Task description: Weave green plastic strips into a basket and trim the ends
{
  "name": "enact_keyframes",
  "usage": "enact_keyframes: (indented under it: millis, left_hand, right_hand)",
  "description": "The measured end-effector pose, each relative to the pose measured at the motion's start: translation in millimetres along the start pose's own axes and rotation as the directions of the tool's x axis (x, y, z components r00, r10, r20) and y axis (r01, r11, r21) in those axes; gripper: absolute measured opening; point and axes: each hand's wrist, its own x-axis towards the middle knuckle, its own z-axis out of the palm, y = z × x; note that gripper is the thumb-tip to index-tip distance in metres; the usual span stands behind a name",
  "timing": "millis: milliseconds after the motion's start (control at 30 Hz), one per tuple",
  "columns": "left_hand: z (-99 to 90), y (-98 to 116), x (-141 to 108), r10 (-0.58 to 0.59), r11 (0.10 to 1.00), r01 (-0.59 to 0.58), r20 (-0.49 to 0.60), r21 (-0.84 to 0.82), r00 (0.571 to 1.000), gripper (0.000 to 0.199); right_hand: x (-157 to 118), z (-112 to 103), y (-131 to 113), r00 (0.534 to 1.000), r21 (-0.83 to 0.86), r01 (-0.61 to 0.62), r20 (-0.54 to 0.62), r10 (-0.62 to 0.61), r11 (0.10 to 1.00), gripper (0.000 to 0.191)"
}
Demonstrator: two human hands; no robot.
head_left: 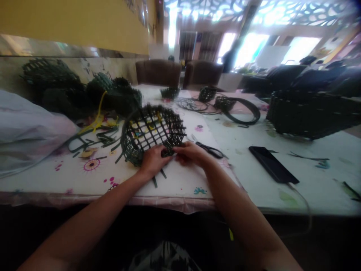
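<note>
A dark green woven basket (152,126) is tilted on the table with its open lattice facing me. Loose strip ends stick out around its rim. My left hand (154,161) grips the near rim, thumb inside and fingers wrapped around it. Close beside it, my right hand (191,153) pinches at the same rim near a strip end; its fingertips are partly hidden. Just beyond the right hand lies a pair of scissors (210,149) with dark handles.
Loose strips (105,136) and a yellow strip (98,113) lie left, by a white bag (31,131). Dark woven pieces (113,94) are heaped behind. A cabled phone (273,164), a coiled strip (249,113) and a large dark basket (310,114) are on the right.
</note>
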Motion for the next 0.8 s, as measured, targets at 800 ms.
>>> enact_keyframes:
  millis: [800]
  left_hand:
    - [0.5, 2, -2, 0.022, 0.999, -0.021, -0.013, 0.05, 1.0, 0.022]
  right_hand:
    - [0, 6, -2, 0.997, -0.053, 0.003, -0.08, -0.007, 0.999, 0.03]
